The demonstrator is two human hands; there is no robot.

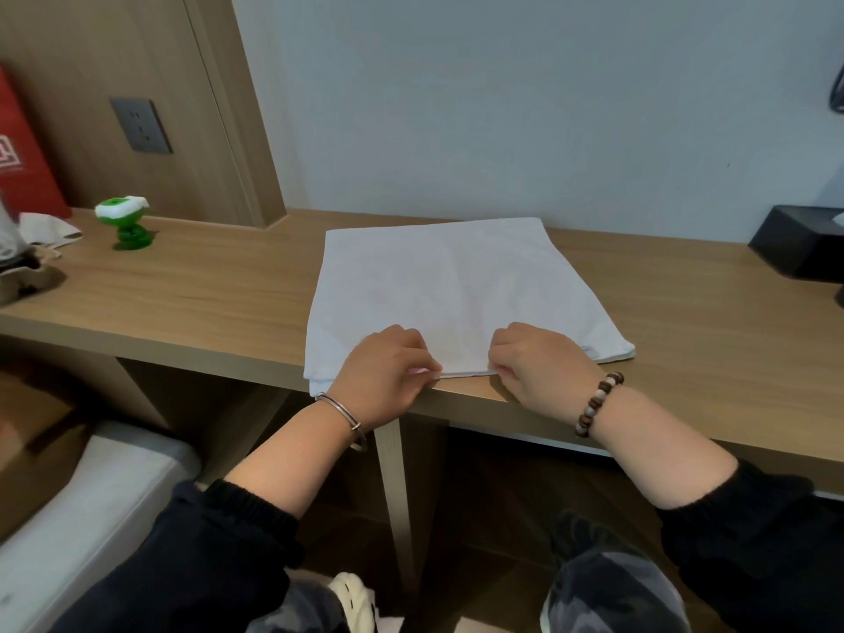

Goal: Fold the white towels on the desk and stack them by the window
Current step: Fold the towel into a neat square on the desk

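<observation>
Pinching towel [456, 285] near edge: left hand [383, 372] and right hand [539, 363] fingers clamped on hem at tabletop [205, 290] edge, probably to lift for next fold.

Nothing really readable here tbh. Only candidate was the red bag [27, 166] at the far left: it had a white boxy logo [7, 153] printed on it, half cut off by the frame edge, and a tiny line underneath was too small to make out.
</observation>
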